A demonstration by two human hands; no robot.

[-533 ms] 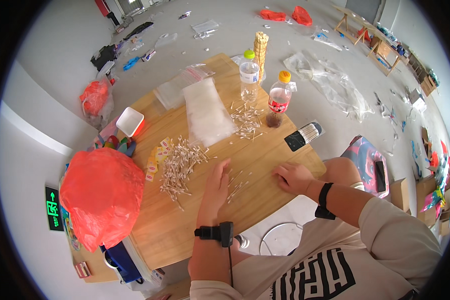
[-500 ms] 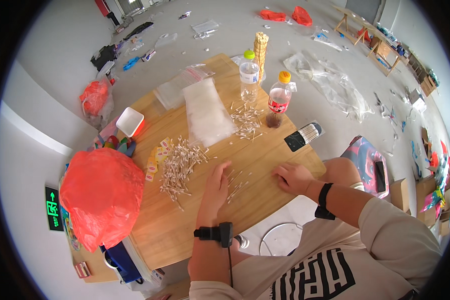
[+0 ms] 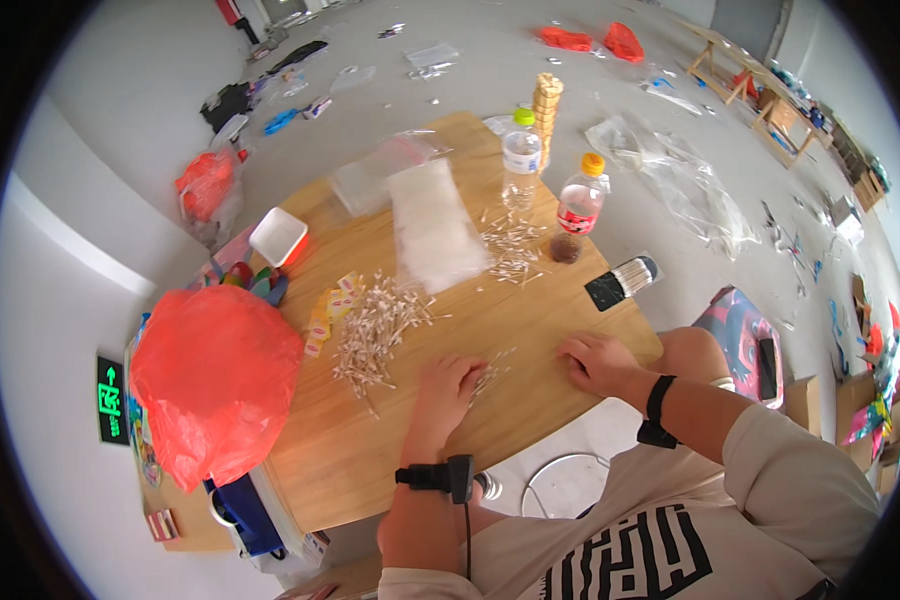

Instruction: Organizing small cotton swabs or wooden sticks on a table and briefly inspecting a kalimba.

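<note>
On the wooden table point(image 3: 390, 470), my left hand point(image 3: 448, 388) curls its fingers at a small loose group of cotton swabs point(image 3: 492, 372); the fingertips are partly hidden and seem to close on the swabs' near ends. Just beyond lies a big messy pile of cotton swabs point(image 3: 378, 330), beside several small yellow packets point(image 3: 328, 312). My right hand point(image 3: 596, 362) rests near the table's right edge with fingers bent inward and nothing visible in them. Farther off, another swab heap point(image 3: 515, 248) lies beside a white plastic sheet or bag stack point(image 3: 438, 225).
Two bottles, one green-capped point(image 3: 521, 160) and one yellow-capped point(image 3: 578, 210), stand at the far right. A black-ended clear pack of swabs point(image 3: 622, 283) lies at the right edge. A red plastic bag point(image 3: 215, 385) bulges at left, near a white-and-red tray point(image 3: 280, 238).
My left hand has gone from stretched fingers beside the small group of swabs to fingers curled over it. My right hand stays at the table edge. The view has shifted slightly.
</note>
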